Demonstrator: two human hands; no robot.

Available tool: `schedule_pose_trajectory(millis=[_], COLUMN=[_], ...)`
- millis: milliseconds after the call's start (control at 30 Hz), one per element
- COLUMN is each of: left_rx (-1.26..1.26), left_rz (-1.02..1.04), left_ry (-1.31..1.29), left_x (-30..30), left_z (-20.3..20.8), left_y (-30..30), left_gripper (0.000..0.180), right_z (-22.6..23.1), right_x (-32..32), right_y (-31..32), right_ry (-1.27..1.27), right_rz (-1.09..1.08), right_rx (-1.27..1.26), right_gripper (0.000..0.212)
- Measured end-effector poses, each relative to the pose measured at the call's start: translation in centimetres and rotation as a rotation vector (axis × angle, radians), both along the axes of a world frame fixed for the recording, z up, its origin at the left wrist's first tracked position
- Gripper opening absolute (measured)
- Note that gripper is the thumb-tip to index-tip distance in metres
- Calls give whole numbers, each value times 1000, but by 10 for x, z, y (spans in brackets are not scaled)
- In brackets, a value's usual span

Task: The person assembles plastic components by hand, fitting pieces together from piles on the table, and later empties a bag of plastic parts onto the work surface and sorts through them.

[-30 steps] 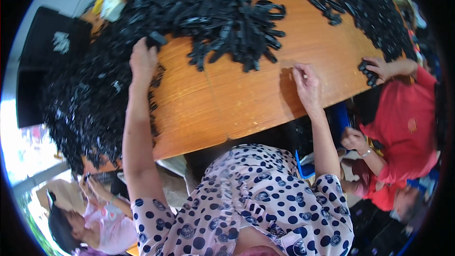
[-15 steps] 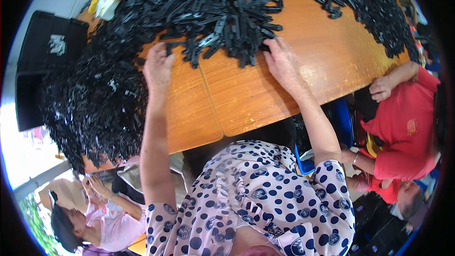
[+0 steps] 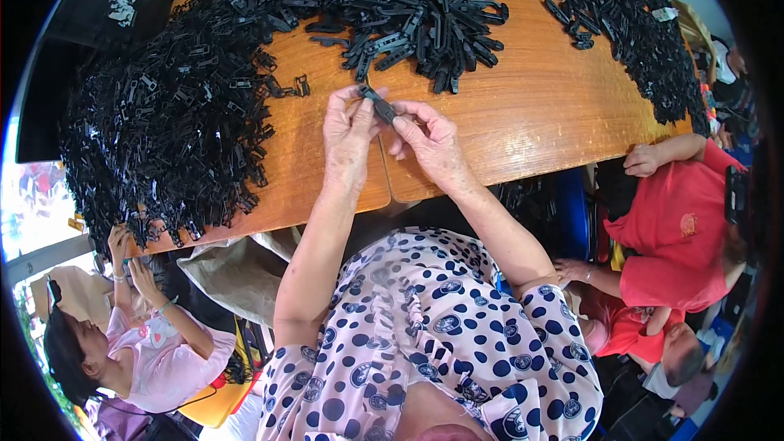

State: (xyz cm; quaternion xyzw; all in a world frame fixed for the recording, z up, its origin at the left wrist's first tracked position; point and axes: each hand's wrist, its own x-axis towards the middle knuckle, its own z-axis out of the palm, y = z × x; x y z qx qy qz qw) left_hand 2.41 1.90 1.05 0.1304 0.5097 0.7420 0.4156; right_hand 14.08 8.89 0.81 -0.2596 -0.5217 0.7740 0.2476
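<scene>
Loads of black parts (image 3: 163, 122) crowd the table (image 3: 563, 114). Left hand (image 3: 347, 143) and right hand (image 3: 438, 147) pinch one dark piece (image 3: 378, 104), closed on opposite ends

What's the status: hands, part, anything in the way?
Left hand and right hand both pinching a black piece. Piece tilted, above wooden table. Black pile lies beyond, not covering it.

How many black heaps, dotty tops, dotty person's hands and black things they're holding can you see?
Black heaps: 3 (left heap, middle heap, right heap; left and middle run together)
Dotty top: 1
Hands: 2 (left hand, right hand)
Held black thing: 1, maybe parts together
Total: 7
</scene>
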Motion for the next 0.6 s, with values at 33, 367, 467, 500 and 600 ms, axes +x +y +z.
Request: schedule_pose_trajectory(millis=[33,367,467,500,600], left_rx=[34,45,1,0,7], left_rz=[-18,-56,-12,-16,5], left_ry=[86,231,184,184,166], left_x=[2,23,20,20,18], left_z=[0,-4,-11,-9,-1], left_y=[-3,-20,-19,-18,-19], left_gripper=[19,21,27,27,27], right_z=[1,3,-2,0,-9], right_x=[-3,1,2,4,3], right_y=[-3,-12,-17,-14,-6], right_ry=[-6,-78,-138,-195,-271], right_rz=[-11,-22,-52,-23,-179], right_rx=[5,127,222,205,759], right_gripper=[21,13,13,14,18])
